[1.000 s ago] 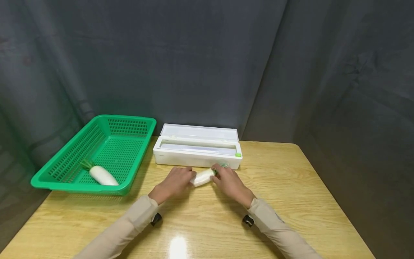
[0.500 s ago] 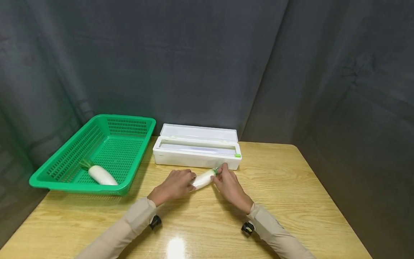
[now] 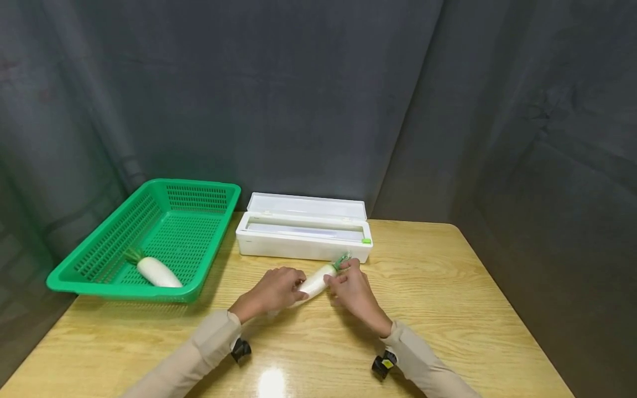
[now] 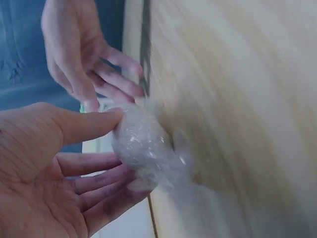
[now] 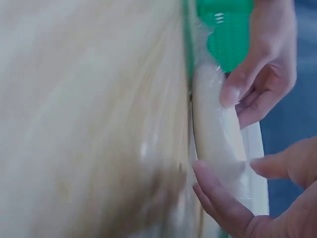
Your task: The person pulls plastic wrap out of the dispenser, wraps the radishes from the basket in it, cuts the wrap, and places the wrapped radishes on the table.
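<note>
A white radish (image 3: 316, 283) in clear plastic wrap lies slanted between my hands in the head view, its green leaves (image 3: 342, 260) pointing away to the right. My left hand (image 3: 281, 288) grips its near end, thumb on one side and fingers on the other. In the left wrist view, crinkled plastic wrap (image 4: 148, 144) bunches at that end and trails off. My right hand (image 3: 352, 287) is at the leafy end with fingers spread around the radish. In the right wrist view its fingertips (image 5: 205, 173) are at one side and the thumb stands slightly off the other.
A white plastic wrap dispenser (image 3: 303, 249) with its lid up and a green slider (image 3: 366, 241) stands just behind the hands. At the left, a green basket (image 3: 201, 260) holds another radish (image 3: 158, 272). Dark curtains hang behind the wooden table (image 3: 423, 293).
The radish and both hands have shifted slightly toward the person. My right fingers have loosened from around the leaves, which now show more fully.
</note>
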Available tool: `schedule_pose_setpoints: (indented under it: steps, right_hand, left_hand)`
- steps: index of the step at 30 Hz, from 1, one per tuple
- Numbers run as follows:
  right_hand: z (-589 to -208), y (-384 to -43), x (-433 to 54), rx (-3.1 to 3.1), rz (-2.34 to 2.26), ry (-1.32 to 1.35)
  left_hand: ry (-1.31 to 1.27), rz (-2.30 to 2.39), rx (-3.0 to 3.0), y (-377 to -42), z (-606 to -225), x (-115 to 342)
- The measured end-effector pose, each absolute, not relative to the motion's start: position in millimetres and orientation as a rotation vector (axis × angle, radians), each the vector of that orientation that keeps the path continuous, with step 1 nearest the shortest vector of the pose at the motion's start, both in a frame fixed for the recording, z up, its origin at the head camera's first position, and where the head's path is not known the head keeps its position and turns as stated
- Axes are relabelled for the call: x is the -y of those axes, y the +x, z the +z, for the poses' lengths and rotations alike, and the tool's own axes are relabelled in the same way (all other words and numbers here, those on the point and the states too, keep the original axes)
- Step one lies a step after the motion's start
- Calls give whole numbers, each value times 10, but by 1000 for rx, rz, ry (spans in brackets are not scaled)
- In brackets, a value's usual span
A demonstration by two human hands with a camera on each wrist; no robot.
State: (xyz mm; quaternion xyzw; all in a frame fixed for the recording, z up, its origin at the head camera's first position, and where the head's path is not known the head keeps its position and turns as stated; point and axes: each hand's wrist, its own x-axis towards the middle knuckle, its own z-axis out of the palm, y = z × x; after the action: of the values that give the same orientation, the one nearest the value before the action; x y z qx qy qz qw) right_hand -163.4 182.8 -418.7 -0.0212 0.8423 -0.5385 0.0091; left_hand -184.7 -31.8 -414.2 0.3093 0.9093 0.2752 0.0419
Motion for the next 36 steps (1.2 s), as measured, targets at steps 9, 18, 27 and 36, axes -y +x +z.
schedule_pose_setpoints:
  steps: [9, 18, 27, 36]
  right_hand:
    - [-4204, -1527, -1919, -2093, -2177, 235]
    - [-4178, -1431, -2010, -2024, -2198, 301]
    - [-4061, -1365, -2151, -2195, -2045, 355]
    - [-3874, -1474, -2472, -2363, -1971, 359]
  left_hand:
    - [851, 1060, -2643, -1698, -4091, 164]
    - [901, 1152, -2552, -1639, -4060, 105]
    - [849, 1212, -3106, -1952, -4081, 371]
    - [848, 980, -3560, -2181, -4187, 695]
